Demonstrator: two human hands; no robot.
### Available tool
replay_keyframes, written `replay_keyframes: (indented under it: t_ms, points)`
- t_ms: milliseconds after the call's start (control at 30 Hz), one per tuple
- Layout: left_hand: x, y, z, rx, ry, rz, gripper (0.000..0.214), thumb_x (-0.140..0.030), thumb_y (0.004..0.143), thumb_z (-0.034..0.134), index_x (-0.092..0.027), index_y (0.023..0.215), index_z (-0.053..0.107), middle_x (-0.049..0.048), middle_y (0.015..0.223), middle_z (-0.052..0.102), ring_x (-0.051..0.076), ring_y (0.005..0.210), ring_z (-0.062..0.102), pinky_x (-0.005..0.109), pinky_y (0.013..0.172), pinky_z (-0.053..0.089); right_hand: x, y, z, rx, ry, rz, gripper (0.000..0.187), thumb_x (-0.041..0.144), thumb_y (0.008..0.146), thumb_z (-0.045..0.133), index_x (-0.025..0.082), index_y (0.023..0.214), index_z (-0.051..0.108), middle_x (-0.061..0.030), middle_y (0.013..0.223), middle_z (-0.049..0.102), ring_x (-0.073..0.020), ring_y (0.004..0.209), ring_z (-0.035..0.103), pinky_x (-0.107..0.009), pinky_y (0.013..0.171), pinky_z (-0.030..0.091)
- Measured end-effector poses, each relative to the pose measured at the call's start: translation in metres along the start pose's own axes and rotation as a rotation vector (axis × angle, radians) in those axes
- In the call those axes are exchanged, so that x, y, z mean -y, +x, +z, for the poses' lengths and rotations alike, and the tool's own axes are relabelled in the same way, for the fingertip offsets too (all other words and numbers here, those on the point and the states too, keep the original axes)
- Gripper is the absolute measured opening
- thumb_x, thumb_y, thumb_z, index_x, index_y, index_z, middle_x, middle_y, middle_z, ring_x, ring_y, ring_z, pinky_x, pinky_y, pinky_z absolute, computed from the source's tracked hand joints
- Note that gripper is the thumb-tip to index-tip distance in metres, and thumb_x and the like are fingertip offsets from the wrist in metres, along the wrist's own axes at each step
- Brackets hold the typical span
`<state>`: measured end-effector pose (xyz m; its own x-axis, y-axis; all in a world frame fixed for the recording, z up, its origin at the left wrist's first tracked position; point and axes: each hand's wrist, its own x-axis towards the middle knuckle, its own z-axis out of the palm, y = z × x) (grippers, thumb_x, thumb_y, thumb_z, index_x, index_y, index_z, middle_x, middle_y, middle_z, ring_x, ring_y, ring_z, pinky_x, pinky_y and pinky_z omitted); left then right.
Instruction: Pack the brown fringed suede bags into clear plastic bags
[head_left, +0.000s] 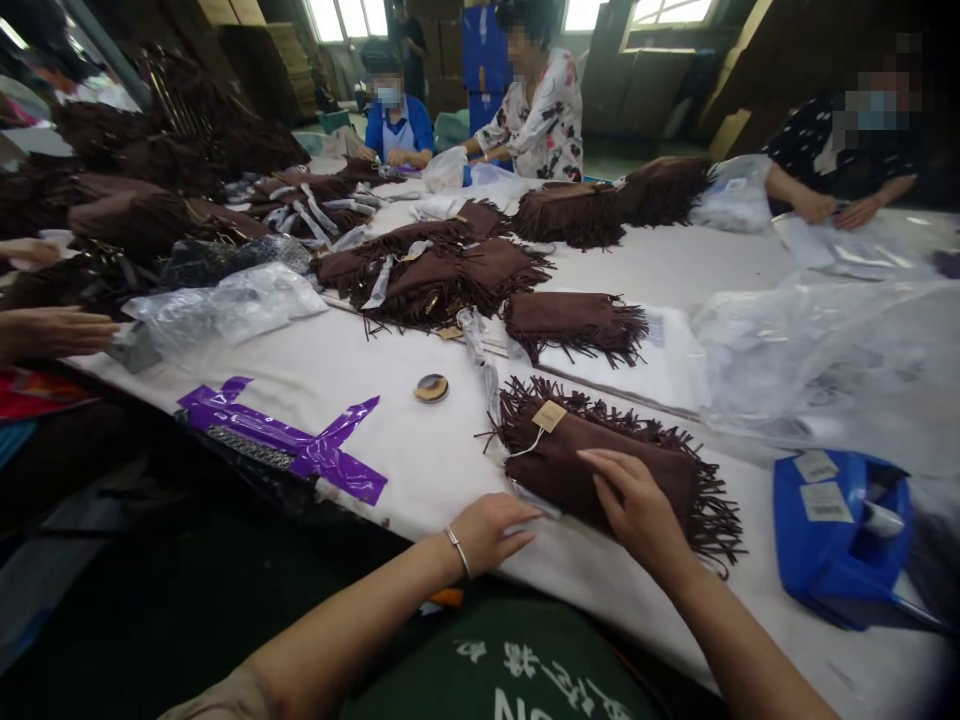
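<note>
Lying flat, fringed bag (pixel 559 475) is presumably steadied by spread-fingered right hand (pixel 636 508); left hand (pixel 491 530) is held unclenched alongside.

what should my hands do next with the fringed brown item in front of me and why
I'd probably bring the left hand onto the near left corner of the fringed brown item to steady it: the right hand is over its near side, while the left is only by its near edge.

R hand (pixel 637 505) over brown fringed bag (pixel 559 470) w/ tan tag (pixel 550 416), L hand (pixel 491 530) just beside.
</note>
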<state>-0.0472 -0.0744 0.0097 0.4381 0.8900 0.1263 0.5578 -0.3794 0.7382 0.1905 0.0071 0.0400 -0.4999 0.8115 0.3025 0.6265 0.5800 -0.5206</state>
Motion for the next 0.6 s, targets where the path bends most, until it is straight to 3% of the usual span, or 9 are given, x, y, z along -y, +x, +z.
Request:
replay_keyframes:
  t_ms: [67, 133, 200, 267, 333, 467, 533, 600]
  points:
    - [0.006, 0.010, 0.000, -0.088, 0.030, 0.006, 0.026, -0.028, 0.090, 0.047, -0.018, 0.110, 0.061, 0.0062, 0.102, 0.068, 0.016, 0.094, 0.061, 0.031, 0.088, 0.048, 0.008, 0.044, 0.010, 0.071, -0.120, -0.123, 0.042, 0.009, 0.090, 0.036, 0.025, 0.126, 0.051, -0.0044, 0.131, 0.050, -0.0197, 0.124, 0.040, -0.038, 0.104, 0.035]
    - [0.017, 0.016, -0.012, -0.252, 0.073, -0.043, 0.024, -0.026, 0.090, 0.047, -0.018, 0.105, 0.063, 0.0060, 0.097, 0.069, 0.016, 0.090, 0.062, 0.031, 0.085, 0.049, 0.008, 0.080, 0.022, 0.178, -0.267, -0.218, 0.043, 0.004, 0.087, 0.036, 0.024, 0.119, 0.056, -0.0043, 0.135, 0.048, -0.0218, 0.129, 0.034, -0.042, 0.104, 0.033]
    - [0.031, 0.019, -0.031, -0.399, 0.148, -0.098, 0.022, -0.024, 0.090, 0.047, -0.018, 0.104, 0.063, 0.0065, 0.098, 0.069, 0.016, 0.090, 0.062, 0.033, 0.085, 0.048, 0.003, 0.100, 0.031, 0.244, -0.357, -0.265, 0.034, 0.005, 0.087, 0.040, 0.022, 0.106, 0.063, -0.0047, 0.132, 0.051, -0.0247, 0.131, 0.032, -0.047, 0.105, 0.030]
    - [0.046, 0.023, -0.052, -0.454, 0.262, -0.139, 0.023, -0.018, 0.089, 0.046, -0.018, 0.105, 0.062, 0.0068, 0.099, 0.068, 0.018, 0.093, 0.060, 0.036, 0.087, 0.046, 0.000, 0.105, 0.033, 0.257, -0.378, -0.285, 0.027, 0.008, 0.089, 0.042, 0.020, 0.097, 0.065, -0.0054, 0.126, 0.056, -0.0253, 0.132, 0.031, -0.049, 0.108, 0.023]
    - [0.061, 0.031, -0.067, -0.429, 0.392, -0.156, 0.030, -0.011, 0.085, 0.045, -0.019, 0.110, 0.060, 0.0069, 0.105, 0.066, 0.019, 0.101, 0.057, 0.040, 0.093, 0.042, 0.003, 0.099, 0.026, 0.238, -0.391, -0.313, 0.025, 0.010, 0.091, 0.041, 0.019, 0.096, 0.063, -0.0059, 0.119, 0.060, -0.0229, 0.131, 0.031, -0.047, 0.111, 0.016]
    - [0.086, 0.065, -0.079, -0.280, 0.625, -0.087, 0.054, -0.002, 0.076, 0.048, -0.022, 0.127, 0.049, 0.0082, 0.130, 0.053, 0.025, 0.126, 0.040, 0.053, 0.107, 0.022, 0.019, 0.083, 0.005, 0.216, -0.424, -0.354, 0.023, 0.015, 0.092, 0.040, 0.020, 0.098, 0.062, -0.0056, 0.103, 0.064, -0.0193, 0.116, 0.047, -0.042, 0.113, 0.015]
    - [0.096, 0.085, -0.082, -0.185, 0.703, -0.013, 0.055, -0.001, 0.077, 0.047, -0.023, 0.128, 0.048, 0.0090, 0.140, 0.043, 0.028, 0.133, 0.030, 0.057, 0.108, 0.015, 0.022, 0.080, 0.005, 0.234, -0.432, -0.350, 0.026, 0.013, 0.090, 0.042, 0.021, 0.109, 0.059, -0.0057, 0.113, 0.062, -0.0203, 0.120, 0.044, -0.043, 0.112, 0.015]
    - [0.103, 0.101, -0.088, -0.093, 0.770, 0.061, 0.043, -0.002, 0.081, 0.045, -0.020, 0.120, 0.054, 0.0105, 0.141, 0.041, 0.029, 0.136, 0.025, 0.059, 0.108, 0.012, 0.017, 0.082, 0.012, 0.260, -0.457, -0.342, 0.039, 0.006, 0.086, 0.042, 0.022, 0.120, 0.054, -0.0053, 0.130, 0.052, -0.0222, 0.130, 0.032, -0.046, 0.112, 0.013]
